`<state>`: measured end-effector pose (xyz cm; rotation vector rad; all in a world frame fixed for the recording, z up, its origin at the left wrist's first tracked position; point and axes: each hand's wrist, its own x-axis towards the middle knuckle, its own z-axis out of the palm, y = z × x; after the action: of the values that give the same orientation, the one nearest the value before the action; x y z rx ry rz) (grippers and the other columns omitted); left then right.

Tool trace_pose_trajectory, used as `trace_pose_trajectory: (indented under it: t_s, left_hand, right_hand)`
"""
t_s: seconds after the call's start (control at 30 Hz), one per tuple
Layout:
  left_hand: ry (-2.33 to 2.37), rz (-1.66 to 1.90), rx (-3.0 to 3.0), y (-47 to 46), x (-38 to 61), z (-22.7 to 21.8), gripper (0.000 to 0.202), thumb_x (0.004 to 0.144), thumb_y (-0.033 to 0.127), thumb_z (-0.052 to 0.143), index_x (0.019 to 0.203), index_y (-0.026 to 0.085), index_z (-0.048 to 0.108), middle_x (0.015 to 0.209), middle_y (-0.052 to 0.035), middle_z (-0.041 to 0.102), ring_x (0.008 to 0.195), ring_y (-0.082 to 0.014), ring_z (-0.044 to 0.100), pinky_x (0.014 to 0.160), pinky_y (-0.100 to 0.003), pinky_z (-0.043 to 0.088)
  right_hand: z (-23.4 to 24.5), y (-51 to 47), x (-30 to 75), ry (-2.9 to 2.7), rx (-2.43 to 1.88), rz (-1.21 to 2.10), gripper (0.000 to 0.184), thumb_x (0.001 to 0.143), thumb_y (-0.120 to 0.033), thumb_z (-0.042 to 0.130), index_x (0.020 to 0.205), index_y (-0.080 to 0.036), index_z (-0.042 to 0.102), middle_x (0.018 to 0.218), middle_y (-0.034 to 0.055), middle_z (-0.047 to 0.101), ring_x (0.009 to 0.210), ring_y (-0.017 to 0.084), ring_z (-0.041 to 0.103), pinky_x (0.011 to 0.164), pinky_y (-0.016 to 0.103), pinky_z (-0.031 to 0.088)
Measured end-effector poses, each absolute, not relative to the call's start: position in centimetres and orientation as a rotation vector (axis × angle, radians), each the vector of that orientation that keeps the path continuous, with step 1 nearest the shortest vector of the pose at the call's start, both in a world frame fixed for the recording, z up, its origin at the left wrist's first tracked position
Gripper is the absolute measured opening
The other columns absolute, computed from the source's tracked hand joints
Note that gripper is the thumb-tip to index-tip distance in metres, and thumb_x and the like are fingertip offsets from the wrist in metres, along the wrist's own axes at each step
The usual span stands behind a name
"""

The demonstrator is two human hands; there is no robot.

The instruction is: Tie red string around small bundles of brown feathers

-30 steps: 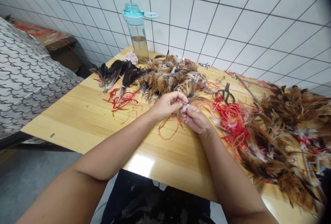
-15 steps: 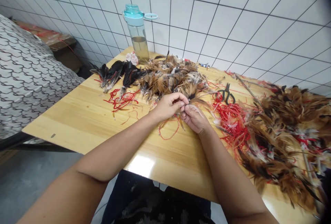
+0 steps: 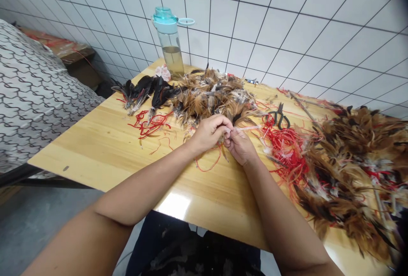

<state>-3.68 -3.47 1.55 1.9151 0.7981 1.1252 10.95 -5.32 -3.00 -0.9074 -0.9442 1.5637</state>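
Note:
My left hand (image 3: 212, 131) and my right hand (image 3: 239, 145) meet fingertip to fingertip over the table, both closed in a pinch. Thin pale feather quills (image 3: 252, 127) stick out to the right from between them; the gripped part is hidden by the fingers. Just behind the fingers lies a heap of brown feathers (image 3: 210, 97). A loop of red string (image 3: 208, 169) hangs or lies below my hands; whether it is tied to what I hold, I cannot tell.
Black scissors (image 3: 280, 116) lie behind a tangle of red string (image 3: 287, 148). More brown feathers (image 3: 363, 148) cover the right side. Black feather bundles (image 3: 143, 89), red strings (image 3: 148, 123) and a water bottle (image 3: 172, 50) stand left of the heap. A tiled wall (image 3: 255, 16) rises behind.
Pale quills now point right from between my fingers, where brown feather tips showed before. Both hands have stayed in nearly the same place, still pinched together.

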Motion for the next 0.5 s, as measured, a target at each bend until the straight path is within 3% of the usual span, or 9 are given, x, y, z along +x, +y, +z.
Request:
trace_pose_trajectory:
  t_s: [0.13,0.33,0.5]
  left_hand:
    - [0.802,1.200,2.129,-3.5,-3.7,1.4,0.016,0.088,0.015,0.047,0.084,0.016,0.063,0.083,-0.0035,0.065,0.083,-0.0134,0.060,0.081,-0.027,0.046]
    - [0.952,1.187,1.965,-3.7,-3.4,1.1,0.008,0.087,0.017,0.050,0.095,0.018,0.049,0.069,0.0043,0.056,0.065,-0.0103,0.056,0.070,-0.024,0.044]
    - [1.002,1.125,2.123,-3.4,-3.5,1.1,0.010,0.086,0.013,0.045,0.089,0.017,0.054,0.081,-0.0009,0.061,0.078,-0.0123,0.057,0.076,-0.025,0.044]
  right_hand:
    - [-2.9,-5.3,10.6,-0.914,-0.932,1.541,0.043,0.066,-0.057,0.077,0.069,-0.020,0.055,0.062,-0.0053,0.049,0.052,0.006,0.040,0.048,0.021,0.031]
    - [-3.1,-5.4,10.1,-0.972,-1.019,1.468,0.045,0.067,-0.061,0.073,0.066,-0.019,0.055,0.060,-0.0045,0.049,0.049,0.006,0.037,0.045,0.021,0.028]
    - [-3.1,-5.4,9.8,-1.006,-1.118,1.389,0.046,0.064,-0.062,0.075,0.067,-0.020,0.057,0.058,-0.0044,0.052,0.048,0.006,0.038,0.045,0.022,0.029]
